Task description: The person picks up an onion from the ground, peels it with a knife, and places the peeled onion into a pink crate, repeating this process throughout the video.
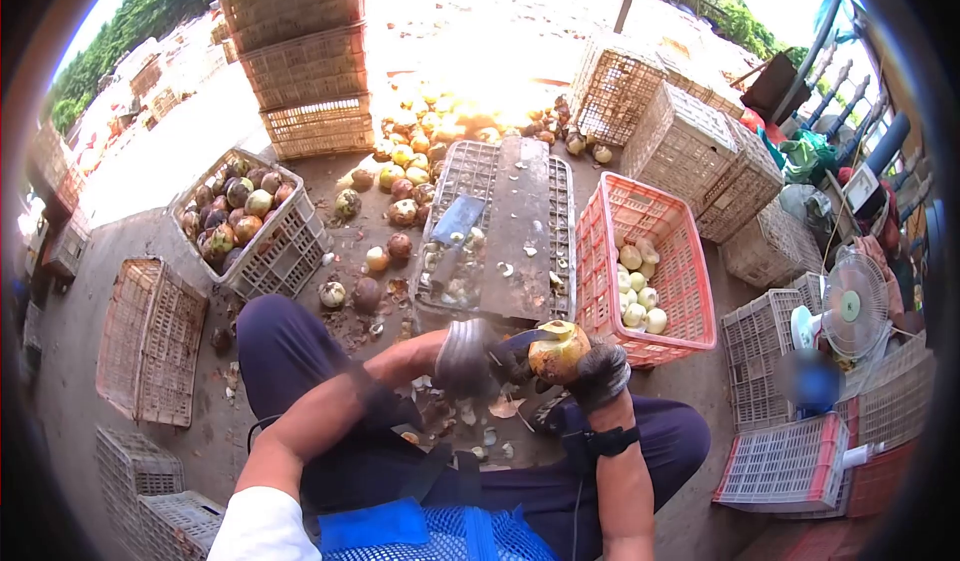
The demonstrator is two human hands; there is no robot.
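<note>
My left hand [466,359], in a grey work glove and slightly blurred, is closed around the handle of a knife [522,340]. The knife's dark blade reaches right, to the top of a round yellow-brown fruit [561,356]. A pale strip of peel lies by the blade on the fruit. Gloved fingers of my right hand [601,374] wrap the fruit from the right side. Just beyond both hands, a worn wooden board [517,251] lies across an upturned crate [468,166], with a flat blue-grey rectangular piece [458,218] beside it.
At right, a red crate [695,261] holds several peeled pale fruits [641,296]. A crate [270,261] of unpeeled fruits [240,204] stands at left. Loose fruits [402,212] and peel scraps litter the floor. Crate stacks [315,71] rise behind; a fan [853,306] stands right.
</note>
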